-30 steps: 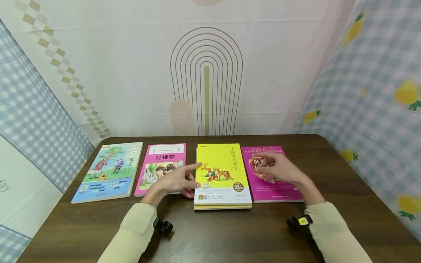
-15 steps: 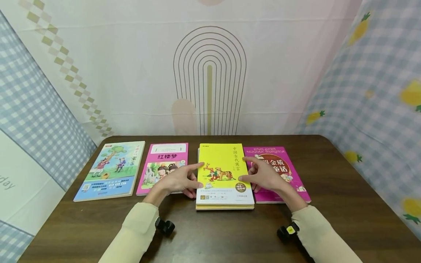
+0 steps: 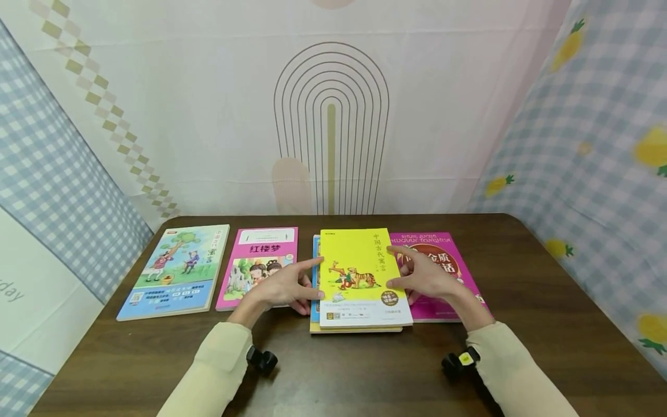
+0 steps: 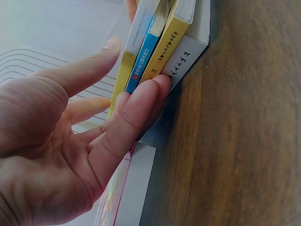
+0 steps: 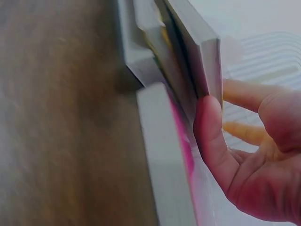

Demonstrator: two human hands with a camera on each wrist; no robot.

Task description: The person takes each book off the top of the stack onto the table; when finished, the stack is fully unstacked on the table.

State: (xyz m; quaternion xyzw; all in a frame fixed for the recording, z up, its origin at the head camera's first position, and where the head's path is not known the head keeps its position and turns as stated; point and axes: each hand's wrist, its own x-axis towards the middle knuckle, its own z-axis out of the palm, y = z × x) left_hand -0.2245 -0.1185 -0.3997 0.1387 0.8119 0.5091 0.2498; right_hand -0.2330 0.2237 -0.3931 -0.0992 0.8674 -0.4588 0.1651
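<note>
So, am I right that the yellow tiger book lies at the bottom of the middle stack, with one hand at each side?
Not quite: the yellow tiger book lies on top of the middle stack, as the head view shows. The left hand and right hand are indeed one at each side.

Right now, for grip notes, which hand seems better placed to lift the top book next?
Probably the right hand: it pinches the top book at one edge, while the left hand touches the lower books.
</note>
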